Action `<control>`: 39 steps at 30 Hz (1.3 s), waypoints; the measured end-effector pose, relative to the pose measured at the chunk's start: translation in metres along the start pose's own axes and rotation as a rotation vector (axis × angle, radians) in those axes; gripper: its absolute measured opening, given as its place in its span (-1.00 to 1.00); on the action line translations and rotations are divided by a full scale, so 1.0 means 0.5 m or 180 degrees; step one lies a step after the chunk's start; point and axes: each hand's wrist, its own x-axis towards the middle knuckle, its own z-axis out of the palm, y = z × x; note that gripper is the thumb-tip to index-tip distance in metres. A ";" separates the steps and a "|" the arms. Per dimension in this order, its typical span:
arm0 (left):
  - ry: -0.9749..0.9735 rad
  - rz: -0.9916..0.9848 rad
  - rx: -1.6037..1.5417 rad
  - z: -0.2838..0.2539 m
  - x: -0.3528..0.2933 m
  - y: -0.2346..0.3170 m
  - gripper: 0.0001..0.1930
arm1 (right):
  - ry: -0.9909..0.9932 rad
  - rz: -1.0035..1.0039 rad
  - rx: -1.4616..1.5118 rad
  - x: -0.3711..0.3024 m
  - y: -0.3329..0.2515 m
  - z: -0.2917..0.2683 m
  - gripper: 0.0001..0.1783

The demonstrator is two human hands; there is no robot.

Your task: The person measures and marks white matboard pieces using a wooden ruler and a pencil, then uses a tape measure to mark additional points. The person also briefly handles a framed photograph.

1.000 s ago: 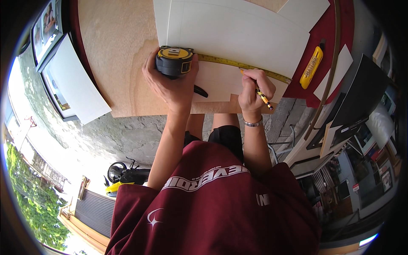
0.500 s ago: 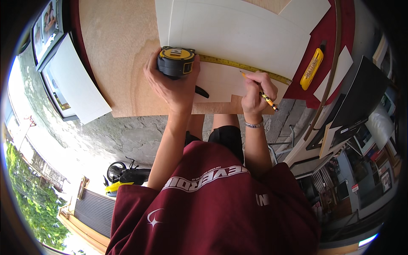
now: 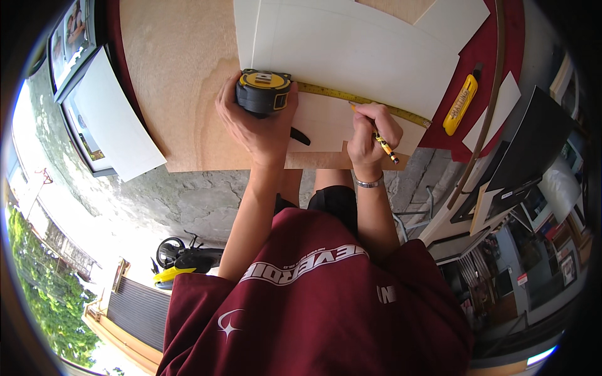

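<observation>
My left hand (image 3: pixel 254 128) is closed round a black and yellow tape measure (image 3: pixel 262 94). Its yellow blade (image 3: pixel 338 94) runs out to the right across a large white board (image 3: pixel 351 44), reaching the board's right edge. In my right hand (image 3: pixel 371 135) is a pencil (image 3: pixel 385 146) with a patterned barrel, its tip touching or just above the board close to the blade's near edge. A curved black piece (image 3: pixel 300 136) lies beside my left hand; part of it is hidden behind the hand.
Beneath the board is a plywood sheet (image 3: pixel 182 81). A yellow utility knife (image 3: pixel 461 103) rests on red cloth (image 3: pixel 511 37) at the right, beside a brown strip (image 3: pixel 495 81) and a white offcut (image 3: pixel 495 116). Framed pictures (image 3: pixel 78 125) and a white sheet (image 3: pixel 122 119) stand at the left.
My right hand and the pencil have shifted slightly left along the blade, and the pencil tip is closer to it. My left hand keeps its hold on the tape measure.
</observation>
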 end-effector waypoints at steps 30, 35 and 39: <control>0.0021 0.0019 0.0051 0.001 0.002 0.001 -0.11 | 0.0894 0.1249 0.1798 -0.017 0.000 -0.050 -0.89; 0.0086 -0.0018 -0.0022 -0.001 -0.001 0.001 -0.15 | 0.1128 0.1651 0.0110 -0.033 -0.054 -0.203 -0.54; 0.0051 -0.0295 -0.0043 -0.026 0.018 0.039 -0.22 | 0.0117 0.1648 -0.0784 -0.090 -0.054 -0.305 -0.69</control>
